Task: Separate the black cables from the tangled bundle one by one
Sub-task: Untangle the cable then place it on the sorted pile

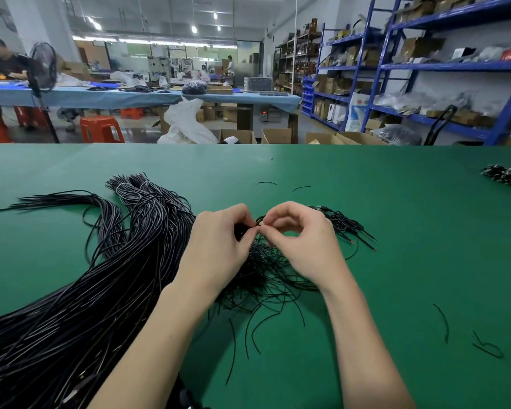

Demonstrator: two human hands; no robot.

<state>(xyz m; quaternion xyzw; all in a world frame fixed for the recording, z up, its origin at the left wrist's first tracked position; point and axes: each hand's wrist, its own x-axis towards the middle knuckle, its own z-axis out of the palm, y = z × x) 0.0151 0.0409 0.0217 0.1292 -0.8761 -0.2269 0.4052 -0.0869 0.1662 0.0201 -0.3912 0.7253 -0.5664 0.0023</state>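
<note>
– black tangled bundle (266,270) sits mid green table (396,202). how far along am i?

– early, i'd judge. your left hand (219,249) and right hand (301,240) meet above it, both pinching one thin cable end (258,227). few loose cables (443,320) right of the bundle; the thick cable heap (86,290) left of it looks untouched.

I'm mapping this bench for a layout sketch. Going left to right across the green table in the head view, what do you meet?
Large bundle of long black cables → left hand → right hand → loose cable offcuts → small pile of cable ends at the far right edge.
</note>
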